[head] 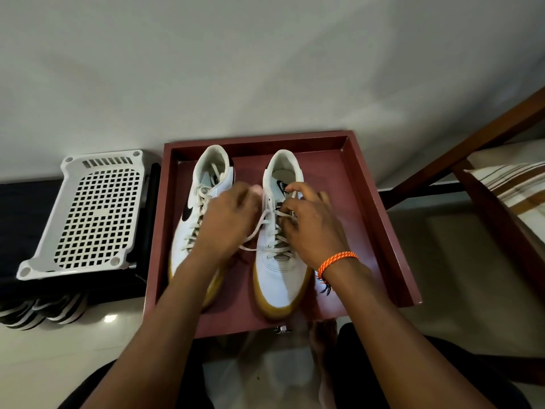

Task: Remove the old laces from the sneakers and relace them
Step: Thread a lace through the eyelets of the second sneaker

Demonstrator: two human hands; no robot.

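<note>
Two white sneakers with tan soles stand side by side in a dark red tray (392,246), toes toward me. The left sneaker (191,231) is laced and has a black swoosh on its side. The right sneaker (281,278) has an off-white lace (255,233) with one loose end trailing off to the left over its upper. My right hand (312,222), an orange cord on its wrist, pinches the lace at the top eyelets of the right sneaker. My left hand (227,219) hovers between the two shoes and is blurred; what it holds is unclear.
A white perforated plastic basket (88,214) lies upside down on a black surface to the left of the tray. Striped black slippers (38,311) sit below it. A wooden chair frame (477,143) with a striped cushion stands at the right. A pale wall rises behind the tray.
</note>
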